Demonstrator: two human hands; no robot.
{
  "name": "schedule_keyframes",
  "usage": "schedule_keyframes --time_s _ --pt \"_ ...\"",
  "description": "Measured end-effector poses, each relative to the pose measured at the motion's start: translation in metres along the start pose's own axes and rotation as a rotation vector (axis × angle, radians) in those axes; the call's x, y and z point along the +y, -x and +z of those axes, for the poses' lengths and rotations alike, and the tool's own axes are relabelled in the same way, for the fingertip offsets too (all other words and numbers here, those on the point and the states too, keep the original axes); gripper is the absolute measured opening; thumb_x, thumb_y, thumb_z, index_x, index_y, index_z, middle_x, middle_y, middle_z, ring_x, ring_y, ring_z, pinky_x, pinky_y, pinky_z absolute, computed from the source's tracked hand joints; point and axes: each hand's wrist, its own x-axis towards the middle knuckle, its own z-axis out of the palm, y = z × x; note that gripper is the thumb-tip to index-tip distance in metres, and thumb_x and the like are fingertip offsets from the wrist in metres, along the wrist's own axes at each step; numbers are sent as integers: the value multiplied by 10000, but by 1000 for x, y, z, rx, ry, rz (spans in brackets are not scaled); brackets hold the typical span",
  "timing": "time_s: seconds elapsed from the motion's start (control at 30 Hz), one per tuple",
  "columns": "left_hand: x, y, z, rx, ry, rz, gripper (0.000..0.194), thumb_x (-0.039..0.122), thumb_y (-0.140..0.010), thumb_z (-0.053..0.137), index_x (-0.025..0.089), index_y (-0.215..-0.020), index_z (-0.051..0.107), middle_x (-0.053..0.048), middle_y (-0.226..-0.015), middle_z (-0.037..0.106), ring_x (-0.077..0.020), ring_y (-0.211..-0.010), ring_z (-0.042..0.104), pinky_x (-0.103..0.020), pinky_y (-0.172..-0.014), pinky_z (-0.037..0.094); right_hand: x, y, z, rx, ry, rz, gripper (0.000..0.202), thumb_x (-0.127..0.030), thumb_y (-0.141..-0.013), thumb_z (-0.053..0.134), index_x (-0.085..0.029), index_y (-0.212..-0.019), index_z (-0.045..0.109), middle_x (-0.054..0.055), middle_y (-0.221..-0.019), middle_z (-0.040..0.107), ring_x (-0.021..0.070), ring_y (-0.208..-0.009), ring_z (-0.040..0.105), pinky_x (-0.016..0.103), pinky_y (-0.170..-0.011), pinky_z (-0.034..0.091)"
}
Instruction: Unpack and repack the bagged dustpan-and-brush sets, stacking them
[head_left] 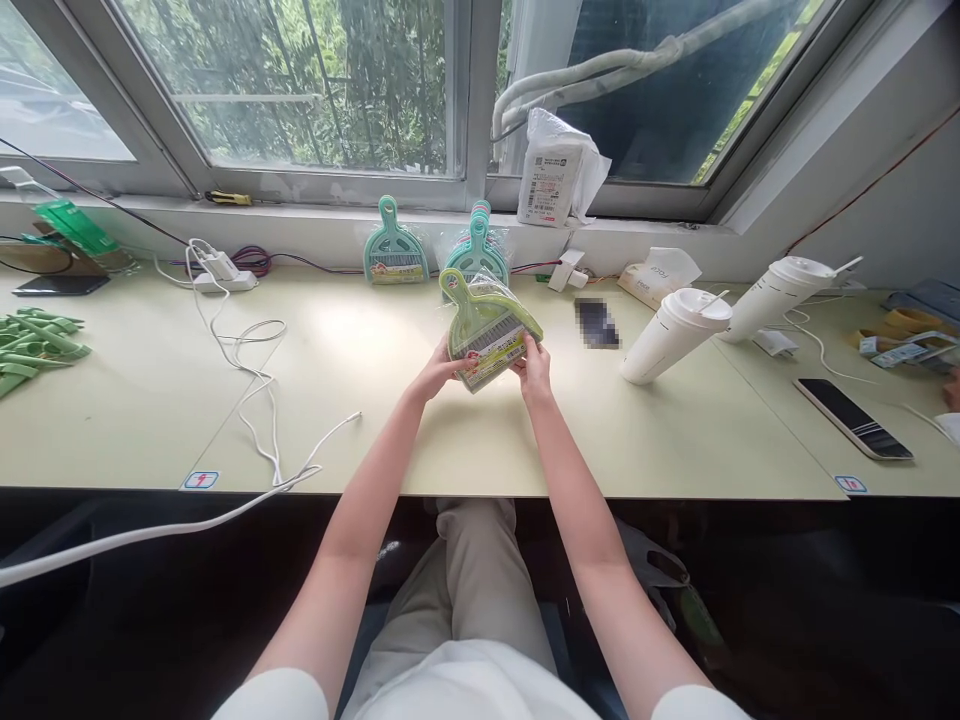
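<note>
Between my two hands is a green mini dustpan and brush set [487, 330] in clear plastic wrap, tilted above the table with its handle up to the left. My left hand [440, 370] grips its lower left edge, the thumb over the label. On the right edge, my right hand [534, 366] is closed with its thumb on the front. Just behind it, a stack of teal wrapped dustpan sets [478, 240] leans against the window ledge, partly hidden. Another teal dustpan set [391, 250] leans to the left of that stack.
White cables [255, 375] run across the table [360, 455] on the left, near green strips [37, 345]. Two white cups [675, 335] with straws, a tissue pack [656, 278] and a phone [853, 418] are on the right. A white package [555, 180] stands on the ledge.
</note>
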Motion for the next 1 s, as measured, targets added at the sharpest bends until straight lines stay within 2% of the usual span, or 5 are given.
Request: schedule_keyframes --time_s 0.23,0.5,0.73,0.9,1.0 --pt "5 2 -13 60 19 21 830 300 -636 729 300 -1375 351 -66 -1201 604 -264 -1046 587 -321 -742 509 1 4 2 -308 1 59 435 -241 -613 791 -216 -977 555 13 -934 692 164 -791 685 314 -742 594" --pt "3 3 -9 -10 60 -44 678 344 -696 706 262 -1314 441 -103 -1297 551 -279 -1127 559 -358 -795 532 14 1 7 -203 -90 -47 448 -221 -595 806 -195 -970 562 17 -890 696 176 -826 683 347 -779 588" --pt "12 12 -11 -206 21 -128 504 262 -751 653 174 -1238 558 -150 -1241 592 -280 -1091 594 -409 -836 533 9 10 14 -182 -113 -92 387 -272 -586 818 -161 -898 619 54 -937 704 205 -911 666 347 -801 579" --pt "27 18 -27 -7 -223 -42 414 280 -872 352 76 -1048 667 -151 -929 694 -251 -965 652 -357 -653 566 7 17 21 -253 -194 -33 393 -269 -537 850 -148 -858 657 66 -934 719 219 -898 672 346 -798 575" --pt "23 13 -31 21 -1 12 439 358 -875 383 126 -1182 593 -141 -1124 653 -277 -1149 563 -455 -862 514 9 22 25 -321 -207 18 386 -271 -533 851 -147 -851 671 65 -917 725 213 -862 679 341 -778 579"
